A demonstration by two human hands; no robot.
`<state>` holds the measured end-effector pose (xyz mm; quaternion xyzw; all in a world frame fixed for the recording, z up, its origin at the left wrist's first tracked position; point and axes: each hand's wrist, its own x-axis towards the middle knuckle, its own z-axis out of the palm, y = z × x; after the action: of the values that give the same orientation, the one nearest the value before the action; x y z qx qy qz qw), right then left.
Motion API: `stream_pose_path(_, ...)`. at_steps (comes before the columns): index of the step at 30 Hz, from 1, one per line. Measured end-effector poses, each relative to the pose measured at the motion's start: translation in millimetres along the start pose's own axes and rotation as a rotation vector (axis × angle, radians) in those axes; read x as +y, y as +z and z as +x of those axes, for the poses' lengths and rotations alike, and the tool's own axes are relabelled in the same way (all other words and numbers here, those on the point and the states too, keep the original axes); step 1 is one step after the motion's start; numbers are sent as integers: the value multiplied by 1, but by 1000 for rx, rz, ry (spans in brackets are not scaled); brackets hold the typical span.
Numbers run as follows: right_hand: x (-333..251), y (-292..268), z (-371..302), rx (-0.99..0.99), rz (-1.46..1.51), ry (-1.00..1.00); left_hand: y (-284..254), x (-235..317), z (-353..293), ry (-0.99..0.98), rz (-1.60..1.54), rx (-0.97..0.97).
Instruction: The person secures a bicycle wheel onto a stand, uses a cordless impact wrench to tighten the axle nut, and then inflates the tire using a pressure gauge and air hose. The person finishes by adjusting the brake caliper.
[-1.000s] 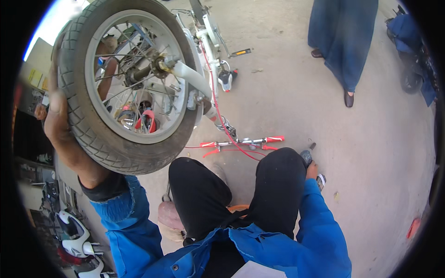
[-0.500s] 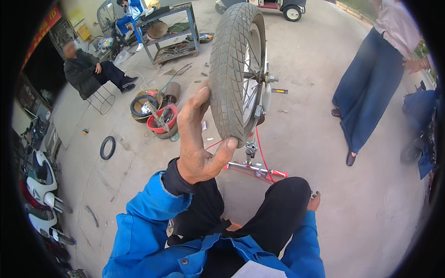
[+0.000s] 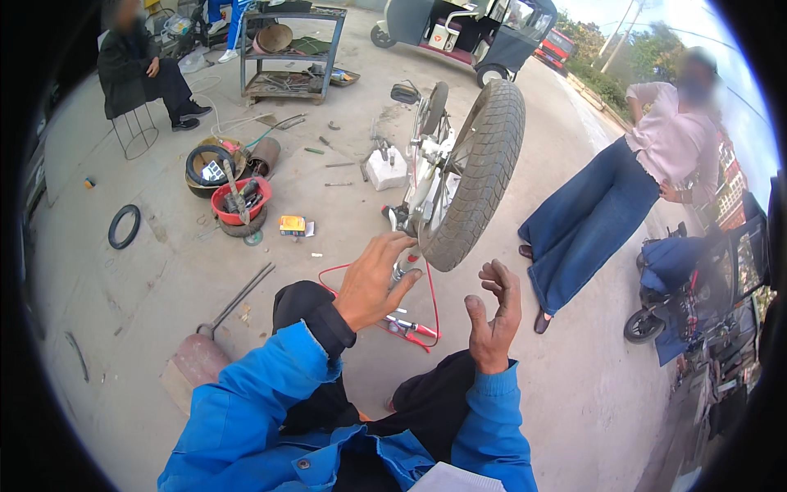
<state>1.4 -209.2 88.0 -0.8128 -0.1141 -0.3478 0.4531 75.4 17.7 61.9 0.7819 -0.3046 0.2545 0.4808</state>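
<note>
A small bicycle stands with its thick-treaded tyre (image 3: 489, 176) raised in front of me, tilted to the right. Behind it show the white frame (image 3: 420, 193) and a second wheel (image 3: 435, 108). My left hand (image 3: 373, 279) is just left of the tyre's lower end, its thumb and fingers apart; its fingertips come close to the wheel, and I cannot tell if they touch. Below and right of the tyre, my right hand (image 3: 494, 320) is raised, fingers loosely bent, with nothing in it. A floor pump (image 3: 412, 330) with a red hose (image 3: 434, 299) is partly hidden behind my left hand.
At left are a red basin (image 3: 246, 215) of tools, a black tyre (image 3: 125, 227), a yellow box (image 3: 292, 225) and a dustpan (image 3: 197, 361). A metal cart (image 3: 291, 61) and a three-wheeler (image 3: 459, 37) stand behind. A person (image 3: 623, 172) stands at right; another (image 3: 139, 74) sits at left.
My left hand has come off the tyre and lowered. My right hand has risen from beside my knee. The view has turned right, and the wheel now leans right.
</note>
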Motion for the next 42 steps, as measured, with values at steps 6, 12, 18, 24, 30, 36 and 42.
stream_pose_path(6, -18, 67, 15, -70, -224, -128, -18, -29, 20, -74, -172, 99)
stream_pose_path(12, -21, 61, 17, 54, -283, -145, -28, -56, 86, -60, -375, 212)
stream_pose_path(18, -21, 58, 6, 217, -99, -37, -11, -82, 99, -194, -531, 274)
stream_pose_path(24, -11, 80, -10, 165, -96, 81, 1, -99, 88, -145, -567, 249)
stream_pose_path(30, -14, 83, -7, 170, -97, 141, 4, -95, 89, -66, -631, 204)
stream_pose_path(36, -31, 89, 6, 245, -4, 51, 5, -87, 90, 185, -520, 197)
stream_pose_path(42, -54, 88, 24, 404, -102, 24, 11, -73, 85, 249, -451, 87)
